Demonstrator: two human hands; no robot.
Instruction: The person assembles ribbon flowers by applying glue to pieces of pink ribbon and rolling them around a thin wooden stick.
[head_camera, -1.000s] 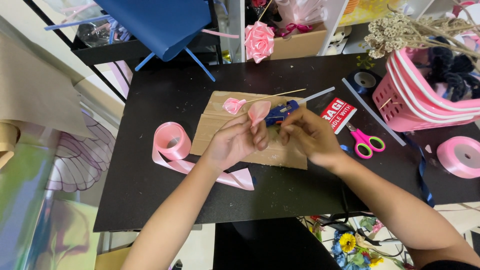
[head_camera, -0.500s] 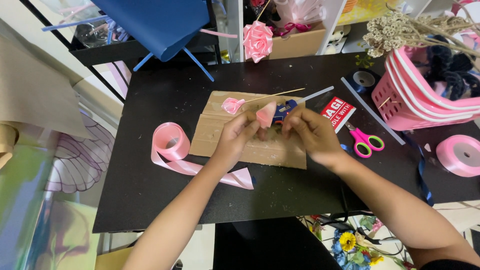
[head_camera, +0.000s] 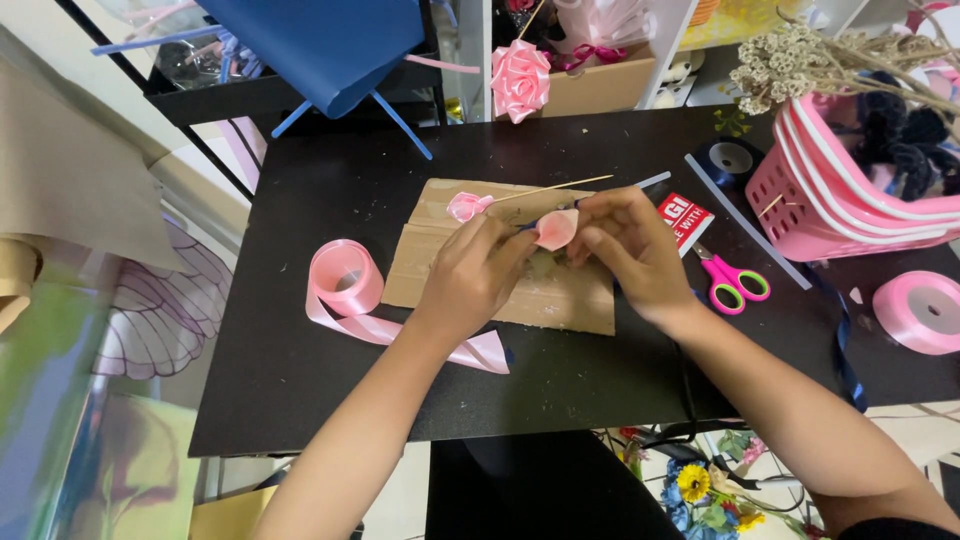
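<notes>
A small folded pink ribbon petal (head_camera: 555, 229) is pinched between my left hand (head_camera: 470, 275) and my right hand (head_camera: 625, 245), just above a brown cardboard sheet (head_camera: 560, 295) on the black table (head_camera: 300, 190). Beyond my left fingers lies a thin wooden stick (head_camera: 550, 189) with a pink ribbon bud (head_camera: 466, 206) at its end. A blue tool, mostly hidden, lies under my right hand. A roll of pink ribbon (head_camera: 345, 277) sits left of the cardboard, and its loose tail (head_camera: 470, 350) runs under my left wrist.
Pink-handled scissors (head_camera: 732, 282) and a red-and-white packet (head_camera: 684, 220) lie right of my hands. A pink basket (head_camera: 840, 190) holds dark items and dried flowers. Another pink ribbon roll (head_camera: 920, 312) is at far right, a dark blue roll (head_camera: 730, 158) behind. A finished pink rose (head_camera: 521, 80) stands at the back.
Both hands have stayed over the cardboard, working the pink petal between the fingertips; the petal has turned slightly and my hands have come a little closer together.
</notes>
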